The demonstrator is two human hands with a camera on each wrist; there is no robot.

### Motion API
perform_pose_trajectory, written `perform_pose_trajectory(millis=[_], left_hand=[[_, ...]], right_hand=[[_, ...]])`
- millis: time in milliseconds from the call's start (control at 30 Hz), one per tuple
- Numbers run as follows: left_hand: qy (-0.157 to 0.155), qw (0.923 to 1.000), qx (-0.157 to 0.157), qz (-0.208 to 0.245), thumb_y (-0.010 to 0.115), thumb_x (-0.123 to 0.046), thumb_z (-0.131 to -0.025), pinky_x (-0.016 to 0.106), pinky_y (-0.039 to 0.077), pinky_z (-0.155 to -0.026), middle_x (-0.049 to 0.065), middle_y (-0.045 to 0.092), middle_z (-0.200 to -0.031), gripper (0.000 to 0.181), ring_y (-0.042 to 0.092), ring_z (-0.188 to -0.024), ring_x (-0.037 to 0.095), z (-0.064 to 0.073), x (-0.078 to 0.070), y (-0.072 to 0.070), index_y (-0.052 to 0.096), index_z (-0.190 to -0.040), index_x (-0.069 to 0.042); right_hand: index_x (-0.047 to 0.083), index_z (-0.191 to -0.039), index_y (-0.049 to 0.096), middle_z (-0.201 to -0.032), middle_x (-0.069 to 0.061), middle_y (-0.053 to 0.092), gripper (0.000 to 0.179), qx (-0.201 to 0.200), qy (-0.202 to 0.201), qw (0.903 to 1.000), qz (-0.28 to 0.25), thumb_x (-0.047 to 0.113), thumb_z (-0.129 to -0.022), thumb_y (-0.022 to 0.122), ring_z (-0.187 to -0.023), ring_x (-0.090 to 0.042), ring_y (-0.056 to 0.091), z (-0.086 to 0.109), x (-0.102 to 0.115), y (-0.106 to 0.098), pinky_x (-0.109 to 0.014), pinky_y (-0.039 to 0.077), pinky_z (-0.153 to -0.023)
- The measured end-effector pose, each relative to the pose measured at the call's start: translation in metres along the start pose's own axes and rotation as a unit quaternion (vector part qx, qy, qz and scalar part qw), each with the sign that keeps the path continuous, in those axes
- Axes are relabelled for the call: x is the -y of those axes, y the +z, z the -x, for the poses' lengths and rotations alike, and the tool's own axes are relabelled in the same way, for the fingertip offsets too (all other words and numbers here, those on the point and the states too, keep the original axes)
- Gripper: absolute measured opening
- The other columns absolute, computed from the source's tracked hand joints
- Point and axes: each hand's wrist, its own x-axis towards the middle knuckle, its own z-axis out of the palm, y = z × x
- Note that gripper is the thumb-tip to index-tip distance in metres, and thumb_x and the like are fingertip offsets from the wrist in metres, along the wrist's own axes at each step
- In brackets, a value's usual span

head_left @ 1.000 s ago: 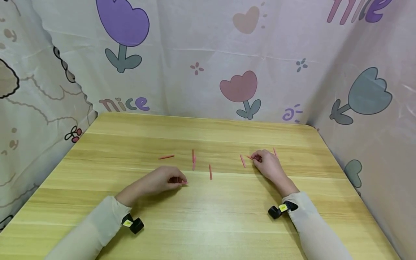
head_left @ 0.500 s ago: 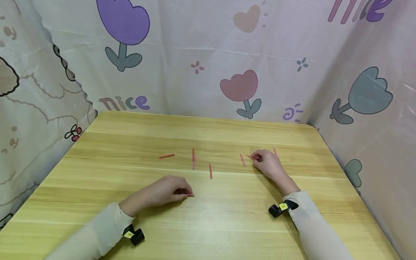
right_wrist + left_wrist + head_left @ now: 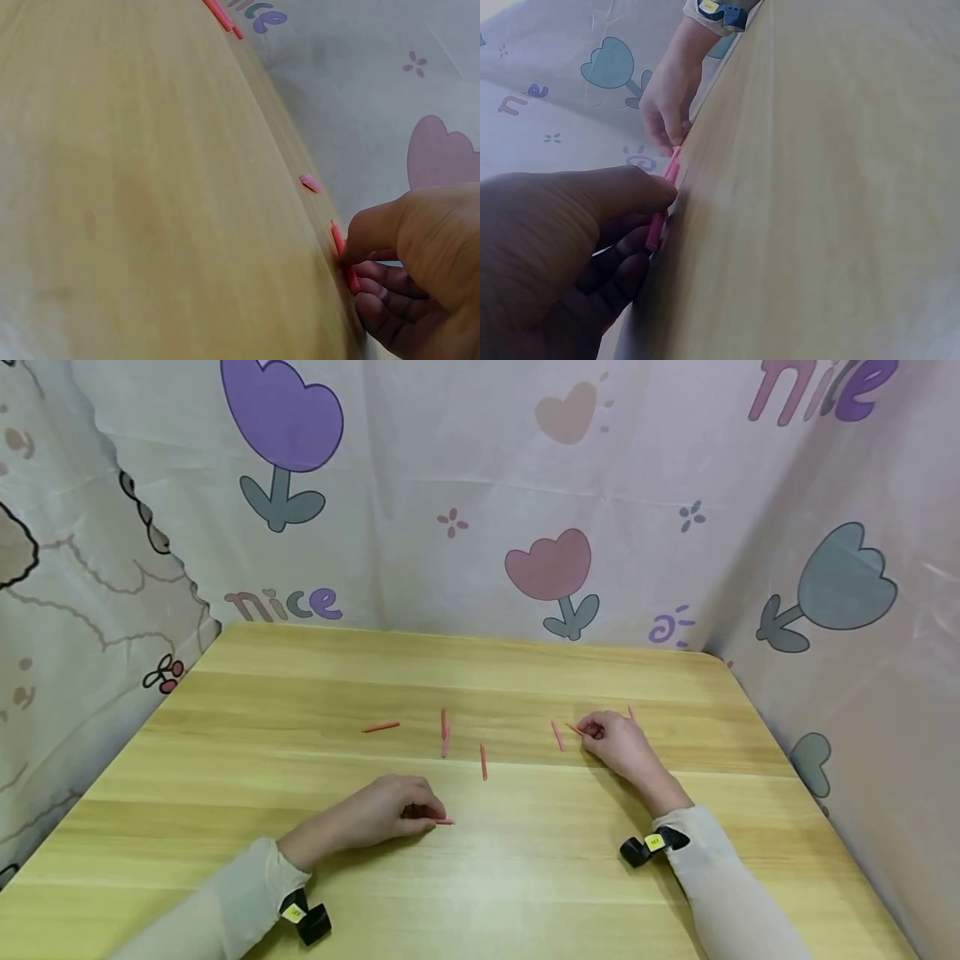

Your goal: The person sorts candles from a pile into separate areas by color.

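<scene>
My left hand (image 3: pixel 386 814) pinches a pink thin candle (image 3: pixel 445 822) between thumb and fingers, low over the wooden table. In the left wrist view that candle (image 3: pixel 657 231) sticks out below the thumb. My right hand (image 3: pixel 618 743) pinches a red thin candle (image 3: pixel 574 728) at the table's right side; the right wrist view shows this candle (image 3: pixel 339 240) with a narrow tip. Just left of it lies a pink candle (image 3: pixel 557 735). Another pink candle (image 3: pixel 632 714) lies behind the right hand, partly hidden by it.
On the table (image 3: pixel 525 877) a red candle (image 3: pixel 381 727) lies at the left. Toward the middle, a red candle (image 3: pixel 443 722) and a pink candle (image 3: pixel 446 743) lie end to end. One more red candle (image 3: pixel 483 762) lies nearer. A printed cloth (image 3: pixel 420 560) stands behind.
My left hand has moved toward me and slightly right, carrying the pink candle. The right hand stays in place with the red candle.
</scene>
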Motion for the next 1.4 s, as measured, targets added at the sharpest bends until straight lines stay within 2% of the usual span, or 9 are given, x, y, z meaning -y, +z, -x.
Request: perform_pose_trajectory(millis=[233, 567, 733, 967, 1233, 1400], left_hand=[[-0.006, 1.0000, -0.001, 0.004, 0.069, -0.017, -0.093, 0.021, 0.049, -0.071, -0.016, 0.059, -0.093, 0.012, 0.054, -0.081, -0.001, 0.000, 0.001, 0.004, 0.074, -0.103, -0.020], [-0.014, 0.9996, 0.000, 0.023, 0.070, -0.018, -0.092, 0.021, 0.049, -0.071, -0.018, 0.058, -0.092, 0.012, 0.054, -0.080, -0.001, 0.002, 0.005, 0.008, 0.074, -0.103, -0.021], [-0.010, 0.9997, -0.005, 0.021, 0.070, -0.017, -0.091, 0.020, 0.050, -0.070, -0.018, 0.058, -0.092, 0.012, 0.055, -0.080, -0.002, 0.002, 0.006, 0.009, 0.074, -0.102, -0.020], [0.000, 0.9995, -0.005, 0.030, 0.069, -0.018, -0.092, 0.020, 0.049, -0.069, -0.017, 0.059, -0.091, 0.011, 0.054, -0.079, -0.002, 0.001, 0.004, 0.007, 0.074, -0.102, -0.020], [-0.005, 0.9996, -0.004, 0.028, 0.070, -0.017, -0.092, 0.020, 0.050, -0.069, -0.017, 0.059, -0.091, 0.011, 0.054, -0.079, -0.001, 0.001, 0.003, 0.004, 0.074, -0.101, -0.020], [-0.001, 0.9996, -0.003, 0.028, 0.070, -0.017, -0.092, 0.020, 0.050, -0.069, -0.016, 0.059, -0.091, 0.011, 0.054, -0.079, -0.001, 0.000, 0.005, 0.004, 0.074, -0.102, -0.020]], right_hand=[[0.006, -0.097, 0.069, -0.085, -0.004, 0.061, 0.017, 0.007, 0.003, 0.9997, 0.024, 0.003, -0.080, 0.067, -0.078, -0.019, 0.056, 0.001, 0.002, -0.002, -0.038, 0.046, -0.072], [0.008, -0.090, 0.064, -0.081, -0.003, 0.057, 0.011, 0.028, 0.011, 0.9992, 0.025, 0.008, -0.079, 0.066, -0.072, -0.019, 0.051, 0.004, -0.002, -0.001, -0.035, 0.041, -0.067], [0.008, -0.087, 0.065, -0.082, -0.003, 0.058, 0.008, 0.018, -0.001, 0.9995, 0.026, 0.008, -0.080, 0.067, -0.074, -0.018, 0.053, 0.005, -0.002, -0.002, -0.036, 0.043, -0.069], [0.009, -0.091, 0.066, -0.079, 0.001, 0.061, 0.005, 0.011, -0.017, 0.9997, 0.015, 0.010, -0.087, 0.069, -0.071, -0.015, 0.054, 0.006, 0.002, -0.003, -0.034, 0.043, -0.069], [0.009, -0.094, 0.069, -0.080, 0.004, 0.062, 0.004, 0.027, -0.062, 0.9976, -0.014, 0.010, -0.090, 0.068, -0.074, -0.013, 0.055, 0.013, 0.008, -0.006, -0.034, 0.047, -0.070], [0.009, -0.096, 0.070, -0.084, 0.004, 0.063, 0.006, 0.026, -0.076, 0.9962, -0.034, 0.008, -0.090, 0.068, -0.077, -0.013, 0.056, 0.018, 0.011, -0.009, -0.033, 0.048, -0.072]])
